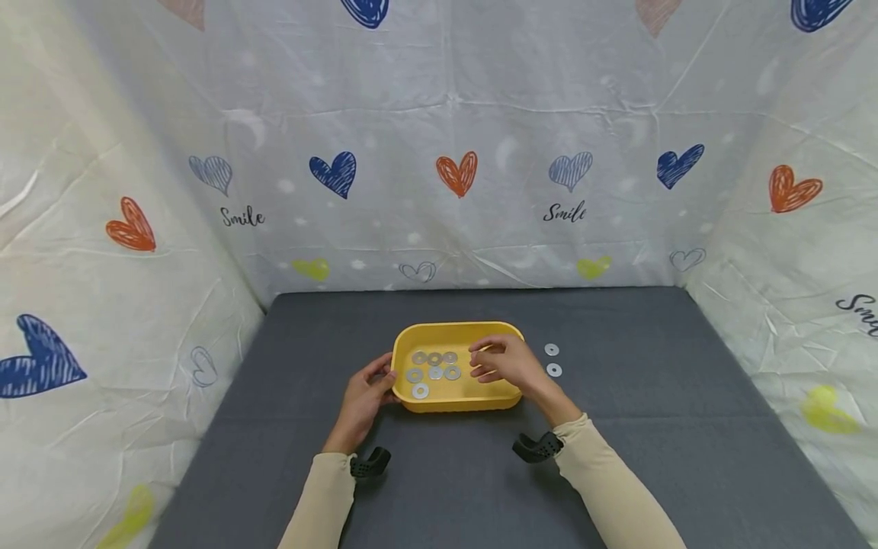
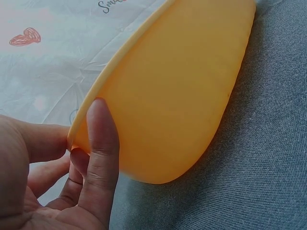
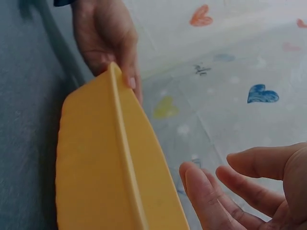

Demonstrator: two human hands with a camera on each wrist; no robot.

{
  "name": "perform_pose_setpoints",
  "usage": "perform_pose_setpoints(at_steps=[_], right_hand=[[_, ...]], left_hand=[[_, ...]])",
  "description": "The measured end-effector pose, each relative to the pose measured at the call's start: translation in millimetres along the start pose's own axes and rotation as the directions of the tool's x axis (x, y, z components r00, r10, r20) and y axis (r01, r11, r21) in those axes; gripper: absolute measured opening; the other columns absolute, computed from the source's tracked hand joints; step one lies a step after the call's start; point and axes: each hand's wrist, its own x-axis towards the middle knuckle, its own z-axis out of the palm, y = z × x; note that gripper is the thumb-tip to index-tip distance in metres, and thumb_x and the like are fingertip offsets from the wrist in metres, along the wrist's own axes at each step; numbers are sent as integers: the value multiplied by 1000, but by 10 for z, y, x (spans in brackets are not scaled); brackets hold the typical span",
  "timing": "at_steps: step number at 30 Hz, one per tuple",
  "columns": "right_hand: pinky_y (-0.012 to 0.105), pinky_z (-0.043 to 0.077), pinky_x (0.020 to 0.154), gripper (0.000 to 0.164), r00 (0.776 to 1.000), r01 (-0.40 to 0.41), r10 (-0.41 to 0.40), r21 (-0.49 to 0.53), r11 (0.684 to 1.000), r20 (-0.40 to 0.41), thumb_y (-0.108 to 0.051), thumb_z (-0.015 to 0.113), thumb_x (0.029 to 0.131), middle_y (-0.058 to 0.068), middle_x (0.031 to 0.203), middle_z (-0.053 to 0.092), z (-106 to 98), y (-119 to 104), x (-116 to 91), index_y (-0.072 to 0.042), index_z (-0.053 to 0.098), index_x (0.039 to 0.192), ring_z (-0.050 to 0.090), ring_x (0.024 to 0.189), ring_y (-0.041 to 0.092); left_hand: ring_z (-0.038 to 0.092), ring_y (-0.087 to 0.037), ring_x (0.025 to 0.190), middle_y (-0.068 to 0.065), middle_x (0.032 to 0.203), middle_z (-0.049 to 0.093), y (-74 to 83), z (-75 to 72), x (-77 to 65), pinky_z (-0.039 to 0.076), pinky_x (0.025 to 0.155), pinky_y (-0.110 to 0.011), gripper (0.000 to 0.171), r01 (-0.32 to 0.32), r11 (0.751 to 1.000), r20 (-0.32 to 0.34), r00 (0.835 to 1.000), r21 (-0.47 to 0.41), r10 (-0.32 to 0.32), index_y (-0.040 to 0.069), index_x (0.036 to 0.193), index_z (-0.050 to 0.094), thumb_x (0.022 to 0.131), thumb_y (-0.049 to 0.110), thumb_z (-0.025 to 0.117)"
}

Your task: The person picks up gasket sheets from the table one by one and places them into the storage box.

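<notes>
We see a yellow tray (image 1: 458,400) sitting a little below the centre of the head view, on the grey desk (image 1: 652,427). Seven metal washers (image 1: 435,372) lie flat inside it, gathered in its left half: three in a back row, three in the middle and one nearer the front wall. Two more washers (image 1: 552,360) lie on the desk just to the right of the tray, one behind the other, apart from its rim.

Our left hand (image 1: 363,396) is at the tray's left end. In the left wrist view the thumb presses on the rim and the fingers (image 2: 103,143) lie against the outer wall, so the hand pinches the edge. The right wrist view shows the same grip from across the tray, at the upper left of that frame.

Our right hand (image 1: 504,362) hovers over the right half of the tray, its fingers (image 3: 206,191) loosely bent and spread apart. We cannot make out anything between them in any view, and we cannot tell whether they touch the tray.

Both arms wear beige sleeves (image 1: 610,488) with black wrist straps (image 1: 538,447), in the lower part of the frame. Behind and to both sides hangs a pale cloth (image 1: 453,137) printed with blue, orange and yellow hearts.
</notes>
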Motion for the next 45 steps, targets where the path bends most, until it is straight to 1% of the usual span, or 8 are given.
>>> perform_pose_setpoints(at_steps=[7, 14, 20, 26, 31, 35, 38, 45], right_hand=[[42, 61, 77, 24, 1000, 11, -12, -12, 1000, -27, -11, 64, 94, 23, 105, 69, -186, 76, -125, 0, 66, 115, 73, 86, 27], [48, 59, 84, 30, 996, 80, -81, -33, 996, -37, -14, 61, 97, 23, 109, 67, -478, 60, -264, 4, 62, 122, 71, 96, 34], [46, 59, 83, 36, 988, 101, -108, -69, 992, -108, -12, 63, 95, 29, 114, 65, -678, 85, -318, 8, 59, 125, 71, 95, 32], [45, 59, 84, 32, 978, 108, -130, -140, 984, -163, -14, 65, 95, 26, 112, 66, -801, 182, -352, 2, 62, 122, 70, 97, 35], [45, 59, 83, 29, 967, 115, -155, -201, 973, -202, -20, 68, 93, 20, 109, 68, -863, 247, -384, -5, 66, 118, 69, 96, 35], [48, 59, 82, 28, 953, 114, -182, -270, 956, -241, -20, 70, 92, 16, 107, 70, -892, 298, -396, -7, 68, 116, 69, 95, 35], [46, 59, 80, 28, 941, 101, -195, -319, 942, -278, -20, 70, 92, 15, 105, 72, -924, 351, -391, -7, 68, 117, 69, 95, 36], [33, 58, 75, 29, 915, 44, -202, -413, 910, -348, -20, 69, 92, 14, 108, 72, -1031, 502, -348, -6, 69, 117, 71, 94, 28]], left_hand=[[60, -19, 84, -7, 113, 48, -8, 4, -7, 57, 66, -26, 49, 2, 1000, 1, 1000, -11, -2, 14, 147, 46, 99, 14, 58], [59, -18, 83, -6, 114, 47, 5, 9, 26, 58, 67, -26, 49, -2, 1000, 6, 1000, -2, 2, 15, 147, 46, 100, 15, 58], [59, -22, 86, -6, 114, 47, 1, 9, 55, 58, 66, -26, 48, 0, 1000, 7, 1000, 1, 0, 15, 147, 46, 100, 14, 57], [59, -18, 82, -7, 115, 46, -20, -2, 44, 57, 67, -26, 48, 4, 1000, 16, 1000, 3, -4, 16, 147, 46, 100, 15, 57], [59, -17, 83, -6, 114, 46, -23, -8, 37, 58, 67, -26, 49, 3, 1000, 16, 1000, 1, -3, 16, 147, 46, 100, 15, 58], [59, -17, 83, -7, 115, 46, -18, -15, 27, 58, 67, -26, 50, 2, 1000, 11, 1000, 0, -2, 15, 147, 45, 99, 15, 58], [60, -17, 83, -7, 115, 46, -18, -19, 22, 58, 67, -26, 50, 2, 1000, 11, 1000, -1, -2, 14, 147, 45, 99, 15, 59], [60, -21, 85, -6, 116, 46, -14, -13, 11, 58, 67, -26, 50, 0, 1000, 12, 1000, -1, 0, 15, 148, 45, 99, 15, 58]])
